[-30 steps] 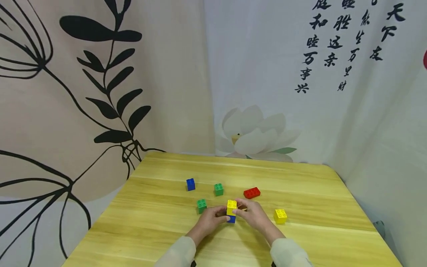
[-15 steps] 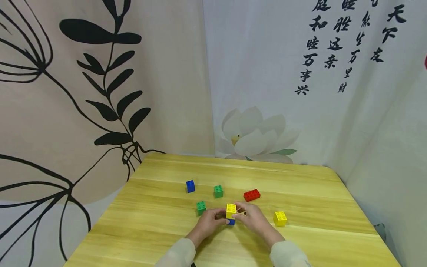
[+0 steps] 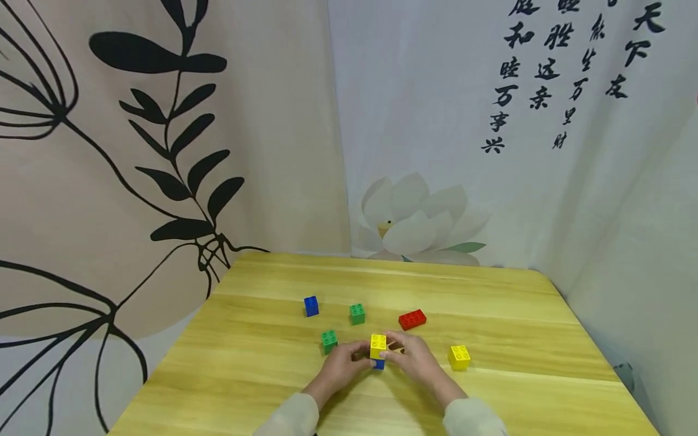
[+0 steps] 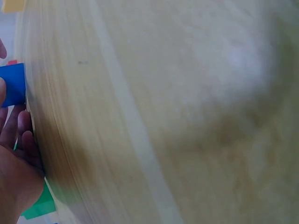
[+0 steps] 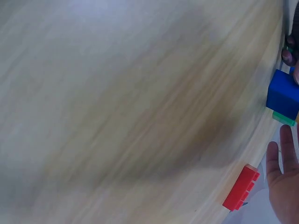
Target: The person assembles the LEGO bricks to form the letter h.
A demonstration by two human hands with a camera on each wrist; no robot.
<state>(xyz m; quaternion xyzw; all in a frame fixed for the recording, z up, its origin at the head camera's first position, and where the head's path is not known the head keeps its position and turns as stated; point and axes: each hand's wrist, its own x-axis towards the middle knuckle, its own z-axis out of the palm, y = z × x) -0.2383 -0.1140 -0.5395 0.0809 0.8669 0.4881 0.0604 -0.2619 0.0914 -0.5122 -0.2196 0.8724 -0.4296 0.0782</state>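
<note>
Near the front middle of the table, a yellow brick [image 3: 378,345] sits on top of a blue brick [image 3: 378,364]; how firmly they are joined I cannot tell. My left hand [image 3: 339,367] grips the lower blue brick from the left, its thumb on the near side. From the right, my right hand [image 3: 417,358] pinches the yellow brick between thumb and fingers. The left wrist view shows the blue brick [image 4: 15,84] at its left border, beside the left hand [image 4: 18,175]. In the right wrist view the blue brick [image 5: 282,94] appears at the right border, above the right hand [image 5: 286,189].
Beyond the hands lie a second blue brick [image 3: 311,306], a green brick [image 3: 357,313] and a longer red brick [image 3: 412,319]. Another green brick [image 3: 329,341] lies close to the left hand. To the right is a second yellow brick [image 3: 460,357]. All are on the wooden table [image 3: 518,399].
The head view has shifted slightly. Both hands keep their hold on the stacked yellow and blue bricks, and the loose bricks stay where they were.
</note>
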